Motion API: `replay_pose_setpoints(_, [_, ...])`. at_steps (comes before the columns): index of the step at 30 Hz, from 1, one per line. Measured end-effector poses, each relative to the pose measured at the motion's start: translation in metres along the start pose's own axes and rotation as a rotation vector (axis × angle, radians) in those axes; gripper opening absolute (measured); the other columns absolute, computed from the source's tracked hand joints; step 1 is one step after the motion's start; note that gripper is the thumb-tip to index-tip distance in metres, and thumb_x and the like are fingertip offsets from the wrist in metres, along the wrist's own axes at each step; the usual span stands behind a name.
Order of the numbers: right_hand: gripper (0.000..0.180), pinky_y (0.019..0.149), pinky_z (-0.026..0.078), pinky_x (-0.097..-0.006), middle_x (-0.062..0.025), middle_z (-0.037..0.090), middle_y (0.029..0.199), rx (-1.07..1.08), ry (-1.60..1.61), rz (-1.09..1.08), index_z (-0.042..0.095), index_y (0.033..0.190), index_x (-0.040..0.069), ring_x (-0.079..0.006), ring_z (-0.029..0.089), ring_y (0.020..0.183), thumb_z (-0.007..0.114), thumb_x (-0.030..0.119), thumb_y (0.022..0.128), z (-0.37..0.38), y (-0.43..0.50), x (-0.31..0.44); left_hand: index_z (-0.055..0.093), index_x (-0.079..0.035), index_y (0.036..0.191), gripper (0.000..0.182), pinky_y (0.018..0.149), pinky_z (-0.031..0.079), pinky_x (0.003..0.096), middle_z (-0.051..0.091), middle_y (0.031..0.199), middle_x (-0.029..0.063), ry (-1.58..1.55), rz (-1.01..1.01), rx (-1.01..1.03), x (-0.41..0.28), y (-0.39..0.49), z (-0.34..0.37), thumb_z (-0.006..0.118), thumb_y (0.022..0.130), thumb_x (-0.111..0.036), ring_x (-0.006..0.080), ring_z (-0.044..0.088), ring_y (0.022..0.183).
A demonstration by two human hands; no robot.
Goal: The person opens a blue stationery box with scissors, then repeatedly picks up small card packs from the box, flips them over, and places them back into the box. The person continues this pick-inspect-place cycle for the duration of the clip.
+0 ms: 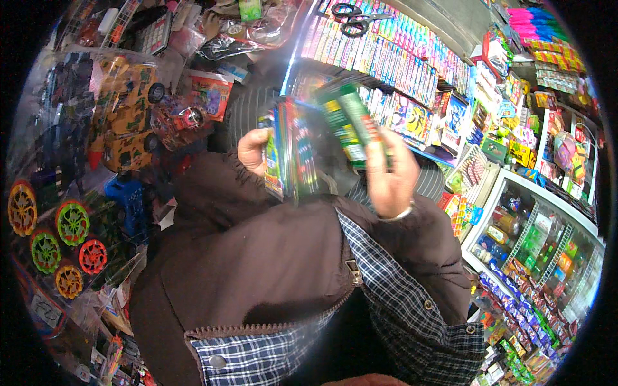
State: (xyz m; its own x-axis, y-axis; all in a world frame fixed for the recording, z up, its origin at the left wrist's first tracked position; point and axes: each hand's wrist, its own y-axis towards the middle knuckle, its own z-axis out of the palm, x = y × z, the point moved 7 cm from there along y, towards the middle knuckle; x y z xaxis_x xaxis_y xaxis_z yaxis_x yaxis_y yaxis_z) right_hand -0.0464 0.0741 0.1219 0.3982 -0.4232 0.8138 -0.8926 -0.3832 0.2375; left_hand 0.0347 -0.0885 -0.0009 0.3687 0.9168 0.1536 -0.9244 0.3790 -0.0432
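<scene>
My left hand (252, 150) grips an upright bundle of thin, colourful packets (289, 149) by its side, with the thumb toward the top. Some of the packets look like clear sleeves, but what is inside them is too blurred to name. In my right hand (393, 176) is a flat green box (346, 125) with yellow and white patches, smeared by motion. The box is tilted and apart from the bundle, to its right. Both hands are above my lap, in front of my brown jacket (251, 260).
A display case (367, 46) with rows of slim boxes lies ahead, with black-handled scissors (355, 21) on top. At left are packaged toy trucks (125, 111) and several coloured toy wheels (72, 222). A glass-doored drinks cooler (531, 241) stands at right beside hanging snack packets (526, 313).
</scene>
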Motion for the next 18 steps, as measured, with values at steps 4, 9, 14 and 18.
replay_pose_setpoints(4, [0.043,0.074,0.05,-0.0319,-0.0171,0.059,0.101,0.369,0.043,-0.079,0.052,0.127,-0.005,-0.0247,0.063,0.083,0.062,0.006,0.086,0.047,-0.015,0.027,0.03,-0.002,0.145,0.066,0.108,0.031,0.0612,0.031,0.147,0.0255,0.003,0.128,0.201,-0.007,-0.004,0.01,0.053,0.09,-0.031,0.041,0.036,0.134])
replay_pose_setpoints(9, [0.053,0.08,0.05,-0.0397,-0.016,0.061,0.106,0.721,0.107,0.101,0.049,0.132,0.004,-0.0334,0.063,0.093,0.065,0.024,0.085,0.071,-0.018,0.035,0.03,-0.004,0.146,0.065,0.106,0.038,0.0549,0.026,0.15,0.024,0.048,0.226,0.146,-0.015,-0.017,0.007,0.052,0.09,-0.029,0.0381,0.04,0.132])
replay_pose_setpoints(14, [0.035,0.08,0.052,-0.0361,-0.0151,0.067,0.103,0.741,0.218,-0.093,0.065,0.109,0.001,-0.0275,0.065,0.091,0.068,0.027,0.085,0.055,0.035,0.02,0.017,-0.006,0.149,0.085,0.081,0.046,0.0385,0.046,0.118,0.0096,0.058,0.044,0.027,-0.019,-0.023,-0.002,0.063,0.081,-0.026,0.0218,0.051,0.092])
replay_pose_setpoints(18, [0.05,0.08,0.05,-0.0358,-0.0189,0.065,0.11,0.577,-0.388,0.027,0.061,0.118,-0.002,-0.0263,0.065,0.094,0.068,0.034,0.085,0.063,0.091,-0.055,0.012,-0.004,0.15,0.09,0.077,0.046,0.0365,0.047,0.108,0.0059,0.092,0.066,-0.002,-0.022,-0.015,-0.004,0.064,0.079,-0.023,0.0192,0.046,0.089])
